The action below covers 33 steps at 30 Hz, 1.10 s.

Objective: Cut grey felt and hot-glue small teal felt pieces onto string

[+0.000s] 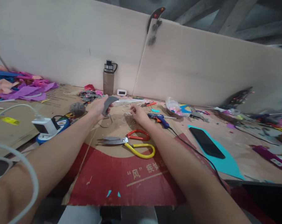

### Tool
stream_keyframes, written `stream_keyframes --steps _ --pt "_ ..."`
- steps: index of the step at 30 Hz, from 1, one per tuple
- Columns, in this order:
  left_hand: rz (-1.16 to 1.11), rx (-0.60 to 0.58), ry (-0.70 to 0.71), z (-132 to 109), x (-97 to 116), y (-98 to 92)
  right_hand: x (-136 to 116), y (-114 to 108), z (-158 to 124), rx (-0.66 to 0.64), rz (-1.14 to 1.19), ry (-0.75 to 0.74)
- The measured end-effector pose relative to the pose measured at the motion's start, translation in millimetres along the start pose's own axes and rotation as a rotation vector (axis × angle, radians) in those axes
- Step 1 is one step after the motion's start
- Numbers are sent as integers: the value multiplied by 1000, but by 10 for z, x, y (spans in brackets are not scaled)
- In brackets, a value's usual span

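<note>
My left hand point(97, 109) is closed around a curved grey felt piece point(110, 102), raised above the cardboard point(101, 132). A thin grey strand point(111, 120) hangs in a loop beneath that hand. To its right, my right hand point(139, 114) has its fingers bent together over a patch of small scraps; what they hold, if anything, is too small to make out. Scissors point(126, 140) with one red and one yellow handle lie between my forearms, blades pointing left. Just right of my right hand rests a blue glue gun point(160, 119) with its black cord.
A bottle point(108, 77) and a small white digital clock point(121, 92) stand by the white board. On the left are a grey yarn ball point(77, 109), a white charger point(45, 126) and coloured felt scraps point(26, 90). A phone point(206, 142) lies on turquoise sheet at right.
</note>
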<state>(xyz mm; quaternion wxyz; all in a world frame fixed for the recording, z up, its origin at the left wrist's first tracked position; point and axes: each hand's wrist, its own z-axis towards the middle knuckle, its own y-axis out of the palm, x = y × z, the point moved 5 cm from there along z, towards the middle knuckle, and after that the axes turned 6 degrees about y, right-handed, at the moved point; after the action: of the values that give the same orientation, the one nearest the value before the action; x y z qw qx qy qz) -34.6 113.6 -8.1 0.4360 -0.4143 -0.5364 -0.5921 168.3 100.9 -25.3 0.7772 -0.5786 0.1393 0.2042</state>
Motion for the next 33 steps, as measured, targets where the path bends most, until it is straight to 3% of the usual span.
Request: stream_keyframes --steps 5,11,18,25,33 --pt "-1 3 -29 23 -27 -8 -210 136 19 -109 -112 -180" --pt "19 14 -35 -1 -23 5 -210 230 57 -101 -199 -78" --pt "0 11 -25 -9 -3 2 -55 29 26 -36 -155 46" --pt "-8 10 -26 14 -36 -1 -196 57 -47 -93 -110 -123" --pt "-19 18 -12 -23 1 21 -260 235 27 -166 -304 -98"
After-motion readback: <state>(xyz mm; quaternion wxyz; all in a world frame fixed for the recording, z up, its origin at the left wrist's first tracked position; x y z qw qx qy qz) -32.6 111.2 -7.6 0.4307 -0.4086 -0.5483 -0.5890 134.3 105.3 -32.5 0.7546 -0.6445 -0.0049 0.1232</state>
